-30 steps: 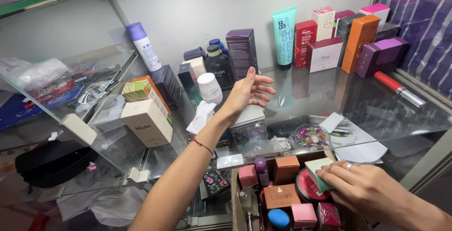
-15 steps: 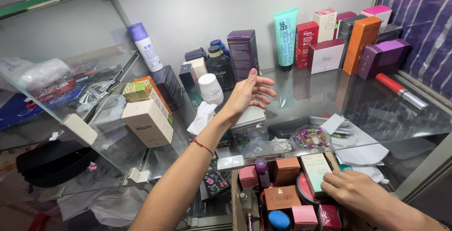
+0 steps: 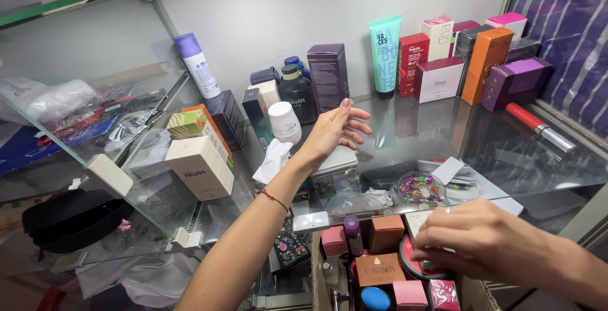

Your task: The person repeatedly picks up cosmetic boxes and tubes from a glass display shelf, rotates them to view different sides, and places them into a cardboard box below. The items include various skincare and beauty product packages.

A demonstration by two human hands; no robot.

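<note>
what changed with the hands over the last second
The right hand slid left over the open box of small cartons, and now covers the pale green carton it had held at its fingertips. The left hand stayed raised and open above the glass shelf, holding nothing. The bottles and boxes on the shelf did not move.
</note>
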